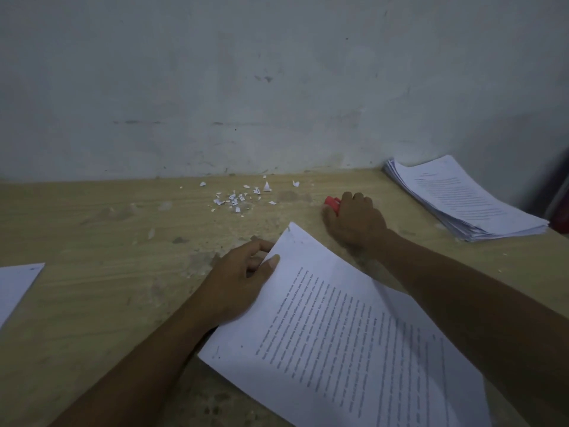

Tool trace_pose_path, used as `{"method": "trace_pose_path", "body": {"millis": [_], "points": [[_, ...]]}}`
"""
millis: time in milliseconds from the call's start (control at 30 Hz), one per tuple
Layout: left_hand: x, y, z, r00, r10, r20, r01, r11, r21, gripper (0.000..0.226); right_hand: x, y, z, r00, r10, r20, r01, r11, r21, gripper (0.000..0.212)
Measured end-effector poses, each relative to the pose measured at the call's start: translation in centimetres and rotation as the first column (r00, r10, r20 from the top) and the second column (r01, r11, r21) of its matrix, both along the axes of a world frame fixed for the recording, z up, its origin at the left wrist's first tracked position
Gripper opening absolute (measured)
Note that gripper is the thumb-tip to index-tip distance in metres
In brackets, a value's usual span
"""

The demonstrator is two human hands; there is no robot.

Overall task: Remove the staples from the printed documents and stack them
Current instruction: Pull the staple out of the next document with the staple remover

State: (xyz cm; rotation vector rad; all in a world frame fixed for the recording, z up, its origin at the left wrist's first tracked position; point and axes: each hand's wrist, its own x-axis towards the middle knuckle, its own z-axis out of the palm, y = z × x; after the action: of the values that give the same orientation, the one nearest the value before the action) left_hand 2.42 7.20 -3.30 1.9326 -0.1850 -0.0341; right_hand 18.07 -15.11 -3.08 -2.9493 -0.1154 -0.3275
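Pale scuffed wall (277,72) behind a worn wooden table (107,288). Printed document (338,334) lies angled at near right of the table, text side up, its far corner lifted, and the right forearm crosses over its right part. Stack of printed pages (468,201) sits at the far right corner of the table against the wall, well apart from the document. Left hand (237,282) pinches the document's left edge near the far corner, thumb on top, fingers curled under. Right hand (354,220) rests on the table beyond the document, fingers curled round a small red tool (332,202); exact type can't be told. Corner of another white sheet (15,285) shows at the left edge. Torn paper scraps (237,197) are scattered near the wall, left of the red tool.
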Motion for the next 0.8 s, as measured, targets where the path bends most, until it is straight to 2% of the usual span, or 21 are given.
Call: {"method": "trace_pose_path", "body": {"millis": [100, 200, 333, 400, 633, 800], "points": [[0.2, 0.1, -0.1, 1.000, 0.013, 0.003, -0.013, 0.999, 0.047, 0.017, -0.2, 0.9, 1.1, 0.999, 0.051, 0.020, -0.055, 0.959, 0.278, 0.052], [0.3, 0.0, -0.2, 1.000, 0.019, 0.001, -0.019, 0.995, 0.098, 0.024, -0.9, 2.5, 2.7, 0.993, 0.093, -0.067, -0.035, 0.805, 0.592, 0.053], [0.3, 0.0, -0.3, 1.000, 0.016, 0.009, -0.017, 0.993, 0.120, 0.026, -2.2, 4.9, 3.6, 0.958, 0.206, -0.202, 0.037, 0.606, 0.795, 0.053], [0.2, 0.0, -0.4, 1.000, 0.011, 0.015, -0.013, 0.992, 0.127, 0.025, -3.0, 5.8, 3.5, 0.935, 0.284, -0.215, 0.020, 0.561, 0.828, 0.053], [0.3, 0.1, -0.5, 1.000, -0.009, 0.016, 0.007, 0.995, 0.096, 0.025, -4.7, 8.3, 3.0, 0.919, 0.352, -0.177, -0.089, 0.623, 0.777, 0.059], [0.4, 0.1, -0.6, 0.999, -0.014, 0.035, 0.010, 0.993, 0.114, 0.023, -5.6, 9.1, 2.8, 0.916, 0.379, -0.129, -0.149, 0.624, 0.767, 0.085]]}}
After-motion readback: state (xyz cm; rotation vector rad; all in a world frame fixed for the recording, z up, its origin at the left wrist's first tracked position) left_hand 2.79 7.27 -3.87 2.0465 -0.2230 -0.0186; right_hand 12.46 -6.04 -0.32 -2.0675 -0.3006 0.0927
